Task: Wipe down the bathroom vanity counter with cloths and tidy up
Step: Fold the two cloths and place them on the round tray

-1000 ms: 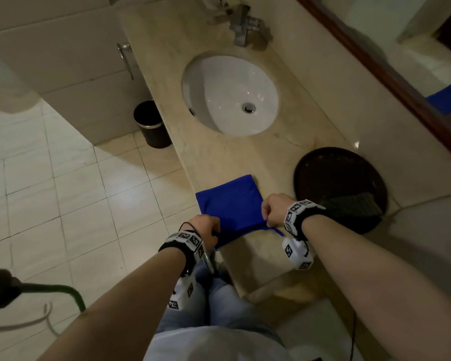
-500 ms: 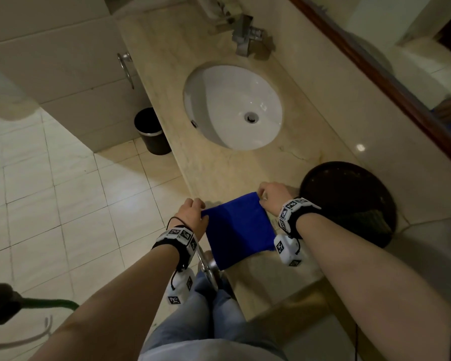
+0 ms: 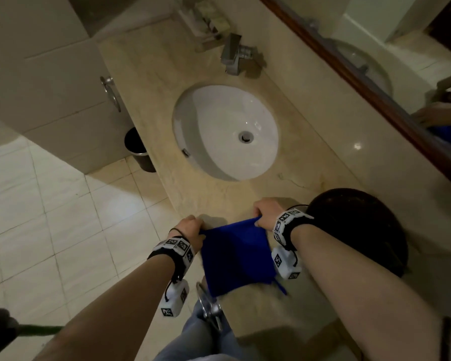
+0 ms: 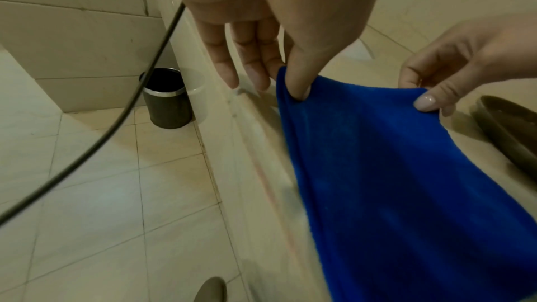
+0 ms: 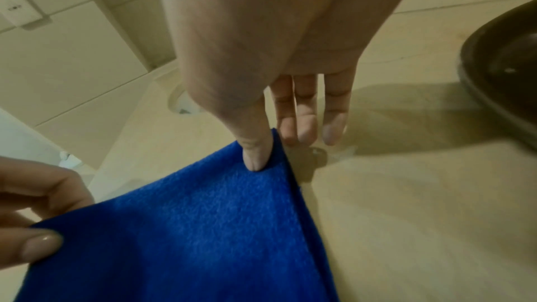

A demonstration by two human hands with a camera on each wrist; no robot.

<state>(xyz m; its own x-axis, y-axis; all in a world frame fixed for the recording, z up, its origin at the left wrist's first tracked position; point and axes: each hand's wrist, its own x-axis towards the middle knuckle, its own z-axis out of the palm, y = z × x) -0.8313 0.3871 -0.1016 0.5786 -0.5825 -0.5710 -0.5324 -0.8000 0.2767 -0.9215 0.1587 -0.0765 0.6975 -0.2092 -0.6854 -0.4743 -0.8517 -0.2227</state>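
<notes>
Both bare forearms reach forward side by side, each wrist wrapped in a black band carrying white marker cubes. The left hand (image 3: 192,230) pinches one upper corner of a blue fleecy cloth (image 3: 235,259) between thumb and forefinger, the other fingers (image 4: 223,61) extended downward. The right hand (image 3: 264,212) pinches the opposite corner likewise, remaining fingers (image 5: 334,121) straight.

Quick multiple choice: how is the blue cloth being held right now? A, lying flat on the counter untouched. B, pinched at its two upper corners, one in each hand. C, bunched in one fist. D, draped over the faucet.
B: the left hand and right hand each pinch an upper corner of the blue cloth, which hangs between them.
</notes>
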